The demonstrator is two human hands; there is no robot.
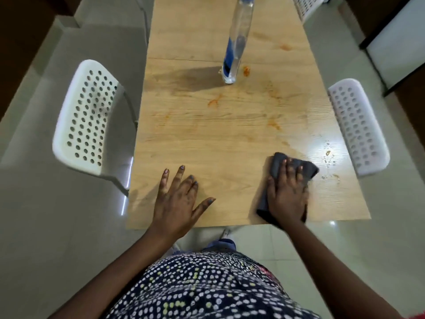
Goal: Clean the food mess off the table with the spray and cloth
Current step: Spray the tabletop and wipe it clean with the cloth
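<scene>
A light wooden table (207, 143) carries orange food smears, one near the middle left (213, 101), one at the centre right (274, 124) and one beside the bottle (246, 71). Wet droplets and crumbs (328, 155) glisten near the right edge. My right hand (287, 194) presses flat on a dark grey cloth (305, 169) at the near right of the table. My left hand (179, 199) rests on the tabletop with fingers spread, holding nothing. A clear spray bottle (236, 42) with a blue label stands upright in the middle, its top cut off by the frame.
A white perforated chair (89, 118) stands at the table's left side, another (358, 125) at the right, and a third (308, 5) at the far right. Pale tiled floor (46, 203) surrounds the table. The near table edge is just in front of my body.
</scene>
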